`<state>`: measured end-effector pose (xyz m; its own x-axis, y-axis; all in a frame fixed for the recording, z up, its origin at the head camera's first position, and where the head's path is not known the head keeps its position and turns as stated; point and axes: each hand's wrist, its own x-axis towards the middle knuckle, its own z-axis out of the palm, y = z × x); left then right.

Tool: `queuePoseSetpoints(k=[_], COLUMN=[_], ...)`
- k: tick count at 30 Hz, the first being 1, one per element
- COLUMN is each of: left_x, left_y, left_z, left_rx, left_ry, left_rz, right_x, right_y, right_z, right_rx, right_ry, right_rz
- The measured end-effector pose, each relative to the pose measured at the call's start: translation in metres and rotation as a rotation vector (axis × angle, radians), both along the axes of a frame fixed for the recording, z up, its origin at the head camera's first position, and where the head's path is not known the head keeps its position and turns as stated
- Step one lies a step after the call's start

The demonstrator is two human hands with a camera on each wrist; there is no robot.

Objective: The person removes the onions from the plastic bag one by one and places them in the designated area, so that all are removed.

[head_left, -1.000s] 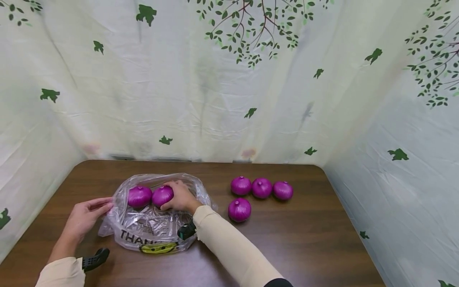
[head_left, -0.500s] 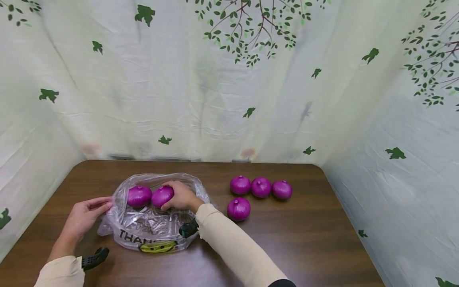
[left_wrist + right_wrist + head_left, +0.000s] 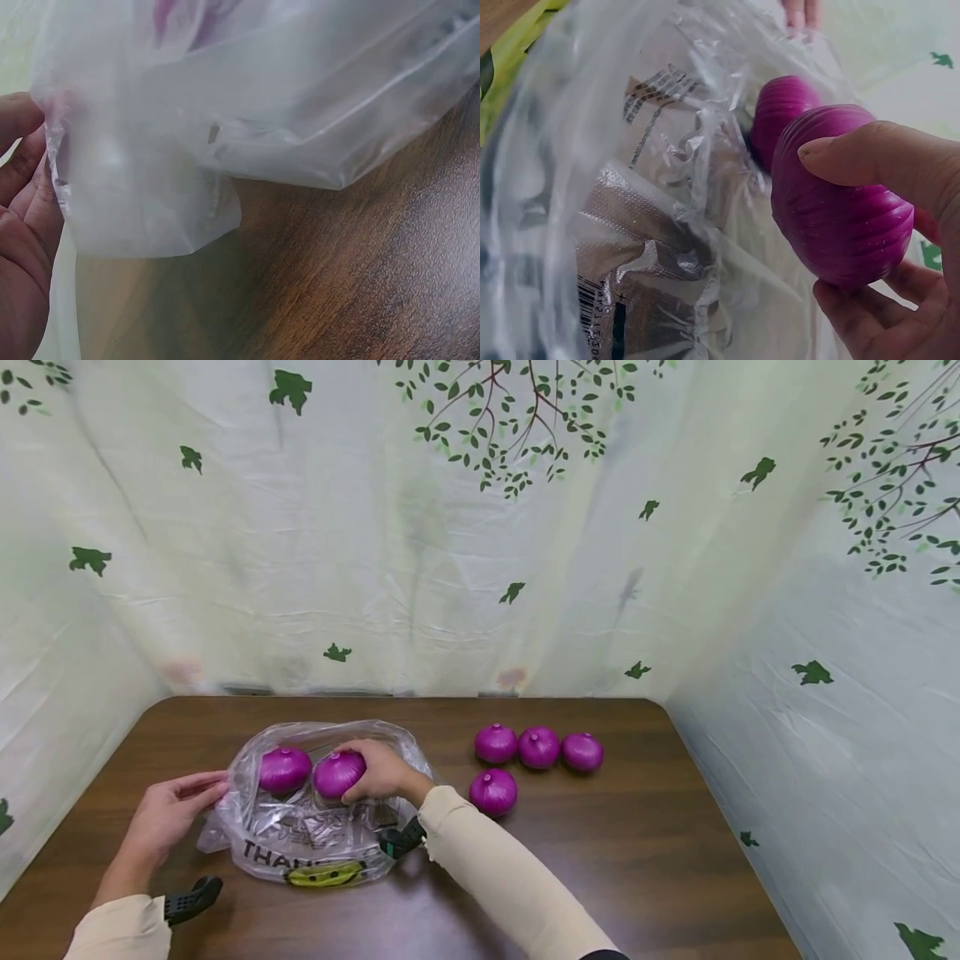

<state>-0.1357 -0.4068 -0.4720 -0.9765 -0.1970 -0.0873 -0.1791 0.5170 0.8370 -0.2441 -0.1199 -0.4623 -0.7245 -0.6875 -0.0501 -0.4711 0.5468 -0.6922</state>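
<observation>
A clear plastic bag [image 3: 247,818] with dark lettering and a yellow print lies spread on the table, its mouth facing up. My left hand [image 3: 168,814] pinches its left edge; in the left wrist view the bag film [image 3: 142,157] lies against the fingers. Inside the bag my right hand [image 3: 384,772] grips a purple onion [image 3: 337,776]. The right wrist view has the thumb across this onion [image 3: 840,202] and fingers beneath. Left of it in the bag sits a second onion [image 3: 285,770], with a narrow gap between them.
Several more purple onions stand on the table right of the bag: three in a back row [image 3: 539,748] and a single onion [image 3: 493,792] in front. The brown wooden table [image 3: 600,860] ends at leaf-patterned curtains [image 3: 420,610] behind and at the sides.
The held onion has shifted slightly right, away from the second onion, opening a gap between them. My left hand keeps its hold on the bag. The head view has turned a little right.
</observation>
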Motion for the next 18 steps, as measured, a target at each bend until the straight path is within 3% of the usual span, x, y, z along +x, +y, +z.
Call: queuePoseSetpoints(k=[8,18], left_x=[-0.001,0.001], left_y=[-0.001,0.0], left_z=[0.002,0.002], left_rx=[-0.063,-0.044], left_ry=[-0.038,-0.033], left_rz=[0.018,0.024], right_x=[0.004,0.01], right_y=[0.017,0.037], right_z=[0.009,0.011], right_rx=[-0.054,-0.087], right_ry=[-0.006,-0.006], right_rz=[0.013,0.005])
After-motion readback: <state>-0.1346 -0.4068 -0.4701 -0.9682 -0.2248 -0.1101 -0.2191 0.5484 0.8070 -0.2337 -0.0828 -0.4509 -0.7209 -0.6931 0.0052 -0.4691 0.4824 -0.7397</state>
